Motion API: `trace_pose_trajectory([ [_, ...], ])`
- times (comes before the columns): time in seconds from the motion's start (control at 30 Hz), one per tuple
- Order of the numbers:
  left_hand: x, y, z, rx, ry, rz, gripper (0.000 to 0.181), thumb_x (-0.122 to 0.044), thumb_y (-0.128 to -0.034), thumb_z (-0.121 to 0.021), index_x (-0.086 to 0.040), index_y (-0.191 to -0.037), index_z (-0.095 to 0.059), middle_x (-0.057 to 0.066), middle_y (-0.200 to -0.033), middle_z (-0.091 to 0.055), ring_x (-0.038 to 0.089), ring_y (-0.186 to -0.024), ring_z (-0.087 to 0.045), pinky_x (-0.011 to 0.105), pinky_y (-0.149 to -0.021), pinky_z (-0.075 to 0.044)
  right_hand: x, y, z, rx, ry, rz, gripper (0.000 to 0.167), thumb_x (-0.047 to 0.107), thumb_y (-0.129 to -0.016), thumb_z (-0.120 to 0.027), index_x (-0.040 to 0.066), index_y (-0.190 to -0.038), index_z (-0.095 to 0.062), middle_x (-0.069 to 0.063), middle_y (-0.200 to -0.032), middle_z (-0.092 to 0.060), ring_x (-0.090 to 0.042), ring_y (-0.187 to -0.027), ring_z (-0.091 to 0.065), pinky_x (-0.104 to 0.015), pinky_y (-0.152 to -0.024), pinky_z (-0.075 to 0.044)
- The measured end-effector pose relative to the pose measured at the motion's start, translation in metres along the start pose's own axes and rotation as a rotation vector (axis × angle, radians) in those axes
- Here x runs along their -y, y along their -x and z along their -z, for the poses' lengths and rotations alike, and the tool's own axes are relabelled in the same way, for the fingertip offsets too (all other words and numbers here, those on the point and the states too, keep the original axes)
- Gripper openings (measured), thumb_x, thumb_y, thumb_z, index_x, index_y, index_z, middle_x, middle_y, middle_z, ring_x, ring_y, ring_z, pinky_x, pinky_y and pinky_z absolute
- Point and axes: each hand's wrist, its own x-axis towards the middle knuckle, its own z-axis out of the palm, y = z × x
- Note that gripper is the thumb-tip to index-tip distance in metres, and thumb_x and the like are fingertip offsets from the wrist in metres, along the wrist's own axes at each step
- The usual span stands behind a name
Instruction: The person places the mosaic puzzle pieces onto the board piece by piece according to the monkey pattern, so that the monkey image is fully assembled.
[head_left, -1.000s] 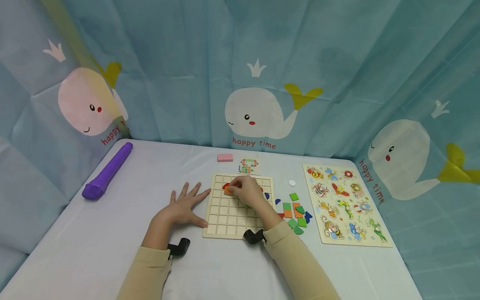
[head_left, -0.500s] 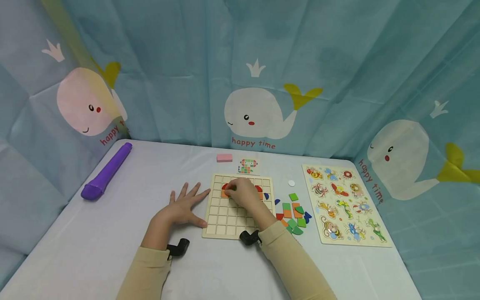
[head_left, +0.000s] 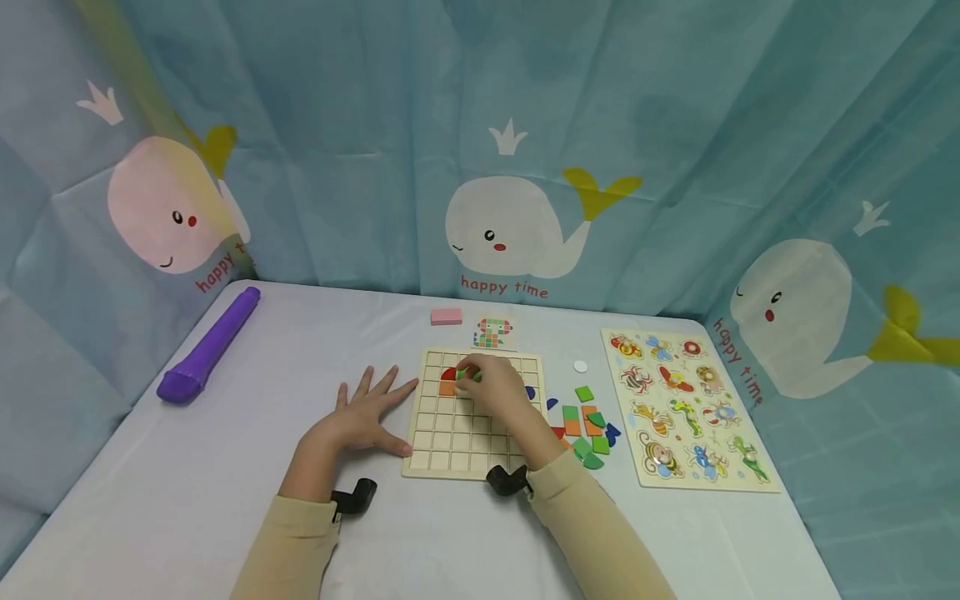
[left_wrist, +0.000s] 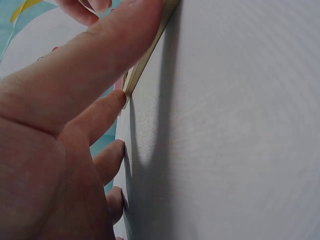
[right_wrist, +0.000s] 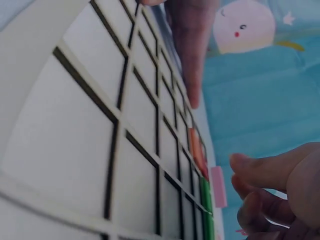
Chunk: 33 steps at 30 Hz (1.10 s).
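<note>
My left hand [head_left: 363, 421] lies flat on the table with its fingers spread. Its thumb and index fingertip touch the left edge of a wooden grid board [head_left: 442, 440]. Over the board's upper part hovers my right hand [head_left: 497, 387]; in the right wrist view its fingers are loosely bent with nothing visible between them. An orange square tile [head_left: 447, 388] sits in a cell just left of those fingertips, below a red rounded piece [head_left: 448, 374]. Green tiles [right_wrist: 207, 210] lie beside them, partly hidden by the hand in the head view. A blue half-round piece [head_left: 530, 392] shows at the board's right.
Loose green, orange, red and blue pieces [head_left: 584, 447] lie right of the board. Behind it are a pattern card [head_left: 492, 332] and a pink block [head_left: 446, 317]. A white disc [head_left: 581, 367], an insect puzzle board [head_left: 636, 442] and a purple microphone-shaped object [head_left: 210, 346] lie farther out.
The orange tile has left my right fingers and now lies in its cell under the red piece. My right hand has shifted slightly right of it. The left hand stays put.
</note>
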Motion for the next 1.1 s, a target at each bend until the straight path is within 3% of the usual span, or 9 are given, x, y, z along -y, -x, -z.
trace_pose_trajectory([
  [0.3, 0.000, 0.001, 0.000, 0.000, 0.001, 0.000, 0.120, -0.055, -0.0590, -0.092, -0.027, -0.159, -0.033, 0.015, -0.170, -0.007, 0.048, -0.153, 0.012, 0.074, -0.115, 0.013, -0.015, 0.015, 0.020, -0.056, -0.021, -0.019, 0.023, 0.022, -0.092, -0.075, 0.014, -0.114, -0.074, 0.004, -0.094, -0.071, -0.013, -0.077, -0.062, -0.031, -0.066, -0.051],
  [0.7, 0.001, 0.000, 0.000, -0.003, 0.003, -0.002, 0.120, -0.055, -0.0592, -0.092, -0.026, -0.159, -0.033, 0.015, -0.170, -0.007, 0.048, -0.153, 0.012, 0.074, -0.114, 0.013, -0.063, 0.031, 0.043, -0.141, -0.070, -0.132, 0.021, 0.018, -0.092, -0.075, 0.014, -0.112, -0.075, 0.003, -0.093, -0.070, -0.015, -0.079, -0.064, -0.031, -0.064, -0.052],
  [1.1, 0.002, -0.001, -0.002, -0.007, 0.012, -0.005, 0.120, -0.056, -0.0585, -0.092, -0.028, -0.159, -0.033, 0.014, -0.171, -0.007, 0.047, -0.153, 0.013, 0.074, -0.114, 0.014, -0.086, 0.038, 0.050, -0.163, 0.011, -0.180, 0.022, 0.014, -0.091, -0.075, 0.012, -0.113, -0.074, 0.002, -0.092, -0.070, -0.015, -0.079, -0.065, -0.033, -0.069, -0.053],
])
